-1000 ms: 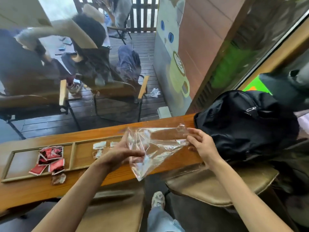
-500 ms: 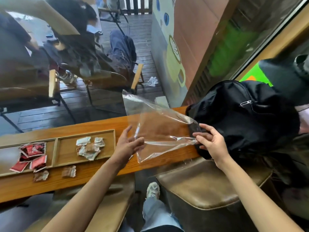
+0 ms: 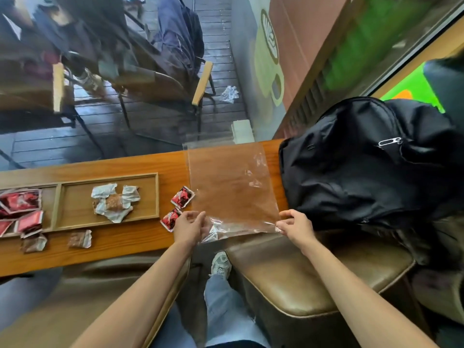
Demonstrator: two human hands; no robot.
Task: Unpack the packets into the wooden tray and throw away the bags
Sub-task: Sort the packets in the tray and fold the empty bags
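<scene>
A clear plastic bag lies spread flat on the wooden counter. My left hand pinches its near left corner and my right hand pinches its near right corner. Two red packets lie on the counter just left of the bag, one partly behind my left hand. The wooden tray sits to the left: white and brown packets fill its right compartment, red packets its left one. Two brown packets lie on the counter in front of the tray.
A black backpack stands on the counter's right end, touching the bag's right edge. Brown leather stools are below the counter's near edge. A window behind the counter shows chairs and seated people outside.
The bag was held up crumpled, then came down and now lies flat on the counter. Both hands shifted to its near corners. Two red packets now lie beside the bag.
</scene>
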